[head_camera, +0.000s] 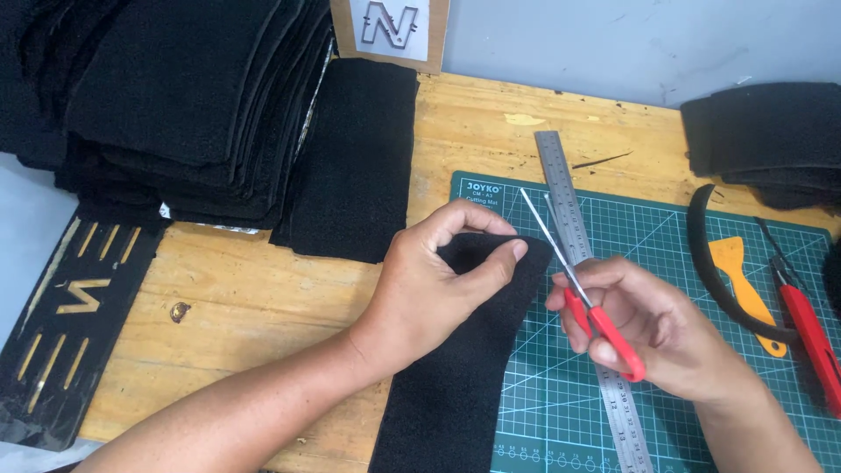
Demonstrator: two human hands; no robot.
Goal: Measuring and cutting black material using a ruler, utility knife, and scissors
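Head view: The left hand (438,280) pinches the upper end of a black felt strip (464,368) between thumb and forefinger, the other fingers curled. The strip lies lengthwise, half on the wooden table (254,298) and half on the left edge of the green cutting mat (666,263), and runs down to the bottom edge of the picture.

The right hand (653,328) grips a pair of red-handled scissors (583,293), fingers through the loops. The blades are parted slightly and point up and left, with the tips above the strip's upper right corner, just beside the left thumb.

A steel ruler (569,210) lies on the mat, passing under the scissors and the right hand. To the right on the mat lie a yellow scraper (740,271), a curved black band (710,271) and a red-handled tool (810,333).

A flat black felt piece (355,158) rests on the table beside a tall stack of black felt sheets (175,96). A further black stack (771,140) sits at the upper right.
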